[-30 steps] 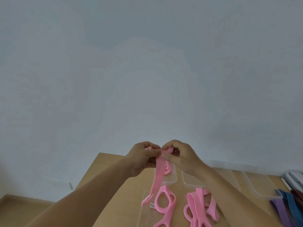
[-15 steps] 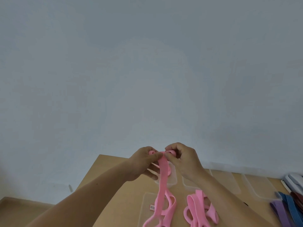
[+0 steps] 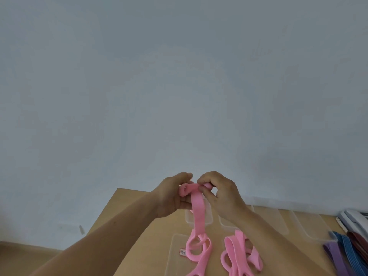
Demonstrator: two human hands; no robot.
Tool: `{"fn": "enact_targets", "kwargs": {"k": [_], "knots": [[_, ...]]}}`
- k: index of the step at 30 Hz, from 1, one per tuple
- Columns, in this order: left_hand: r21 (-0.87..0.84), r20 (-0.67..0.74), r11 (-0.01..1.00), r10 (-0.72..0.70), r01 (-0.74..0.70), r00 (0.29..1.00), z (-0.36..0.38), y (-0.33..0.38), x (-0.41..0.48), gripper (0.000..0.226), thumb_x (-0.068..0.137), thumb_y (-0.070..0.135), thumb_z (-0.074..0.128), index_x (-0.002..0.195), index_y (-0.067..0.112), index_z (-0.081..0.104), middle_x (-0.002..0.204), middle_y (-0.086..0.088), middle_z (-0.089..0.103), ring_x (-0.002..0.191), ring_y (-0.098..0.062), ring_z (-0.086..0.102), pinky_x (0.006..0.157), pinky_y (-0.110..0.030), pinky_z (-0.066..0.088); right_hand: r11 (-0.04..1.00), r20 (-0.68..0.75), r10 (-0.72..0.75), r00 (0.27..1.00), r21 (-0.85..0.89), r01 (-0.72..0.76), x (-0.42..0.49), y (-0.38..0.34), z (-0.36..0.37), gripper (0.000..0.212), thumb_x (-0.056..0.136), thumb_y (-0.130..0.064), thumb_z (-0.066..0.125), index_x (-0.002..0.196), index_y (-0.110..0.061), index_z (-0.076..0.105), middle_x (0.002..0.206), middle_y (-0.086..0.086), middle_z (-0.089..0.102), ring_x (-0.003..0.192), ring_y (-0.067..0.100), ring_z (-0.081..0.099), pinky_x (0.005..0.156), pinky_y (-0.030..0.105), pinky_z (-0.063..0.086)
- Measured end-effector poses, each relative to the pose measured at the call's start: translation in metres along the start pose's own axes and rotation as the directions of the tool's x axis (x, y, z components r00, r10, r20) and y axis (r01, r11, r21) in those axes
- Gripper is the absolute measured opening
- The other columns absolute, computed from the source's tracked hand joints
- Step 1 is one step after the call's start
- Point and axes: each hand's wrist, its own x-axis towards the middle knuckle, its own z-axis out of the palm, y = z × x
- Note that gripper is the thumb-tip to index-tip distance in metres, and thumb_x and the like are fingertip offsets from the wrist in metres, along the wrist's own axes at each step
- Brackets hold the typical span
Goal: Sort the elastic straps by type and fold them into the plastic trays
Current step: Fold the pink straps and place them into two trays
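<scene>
Both hands are raised above the table, close together. My left hand (image 3: 172, 196) and my right hand (image 3: 221, 193) each pinch the top of a pink elastic strap (image 3: 198, 214), which is rolled into a small loop between them. The strap's tail hangs down and curls onto a clear plastic tray (image 3: 175, 257) near the front. A second heap of pink straps (image 3: 239, 253) lies on the table to the right. A small clear tray (image 3: 188, 219) stands behind the hanging strap.
More clear trays (image 3: 310, 226) line the table's back edge by the wall. Purple (image 3: 334, 255), blue (image 3: 348, 250) and dark red straps (image 3: 358, 242) lie at the right edge, near a white object (image 3: 354, 218). The wooden table's left edge (image 3: 103, 214) drops off.
The hands have rolled more of the strap into the loop at the top, and the hanging tail has shifted a little to the right and drawn upward.
</scene>
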Motion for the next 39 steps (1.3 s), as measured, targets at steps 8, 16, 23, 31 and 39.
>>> {"fn": "enact_targets", "kwargs": {"k": [8,16,23,31,39], "knots": [[0.024,-0.08,0.997,0.071,-0.069,0.994,-0.002,-0.001,0.003,0.008,0.089,-0.002,0.066,0.094,0.0,0.059,0.072,-0.012,0.06,0.074,-0.025,0.069,0.07,-0.035,0.058,0.788,0.122,0.424,0.897,0.438,-0.432,0.003,-0.004,-0.003,0.013,0.082,-0.009,0.076,0.087,-0.02,0.073,0.084,-0.002,0.073,0.076,0.009,0.067,0.072,0.022,0.055],[0.35,-0.105,0.913,0.26,-0.209,0.96,-0.007,-0.007,0.008,0.017,0.088,-0.004,0.066,0.101,0.003,0.057,0.096,-0.011,0.064,0.075,-0.021,0.068,0.072,-0.033,0.058,0.685,0.348,0.519,0.781,0.377,-0.623,0.013,-0.005,-0.008,0.016,0.092,-0.022,0.067,0.088,-0.007,0.07,0.074,0.008,0.072,0.064,0.022,0.066,0.058,0.028,0.052],[0.224,-0.151,0.964,0.18,-0.143,0.972,-0.008,-0.007,0.009,0.032,0.084,-0.001,0.073,0.112,-0.002,0.057,0.111,-0.018,0.062,0.087,-0.027,0.071,0.075,-0.033,0.059,0.655,0.365,0.523,0.77,0.405,-0.638,0.015,-0.003,-0.007,0.014,0.086,-0.017,0.075,0.089,-0.005,0.069,0.069,0.004,0.071,0.062,0.021,0.065,0.053,0.025,0.048],[0.266,-0.098,0.964,0.052,-0.025,0.994,-0.004,-0.005,0.009,0.043,0.091,0.026,0.07,0.113,-0.01,0.059,0.091,-0.014,0.075,0.079,-0.026,0.072,0.068,-0.034,0.057,0.671,0.253,0.532,0.808,0.456,-0.584,0.018,0.0,-0.008,0.013,0.08,-0.01,0.079,0.088,-0.005,0.07,0.073,0.007,0.07,0.059,0.016,0.065,0.059,0.025,0.053],[0.005,-0.015,1.0,-0.007,0.007,1.0,0.001,-0.002,0.01,0.036,0.092,0.008,0.063,0.122,-0.011,0.056,0.093,-0.015,0.071,0.076,-0.024,0.069,0.066,-0.03,0.056,0.795,0.202,0.437,0.877,0.369,-0.481,0.018,0.006,-0.006,0.011,0.081,-0.018,0.079,0.088,-0.02,0.071,0.076,-0.01,0.068,0.073,0.005,0.064,0.072,0.021,0.054]]}}
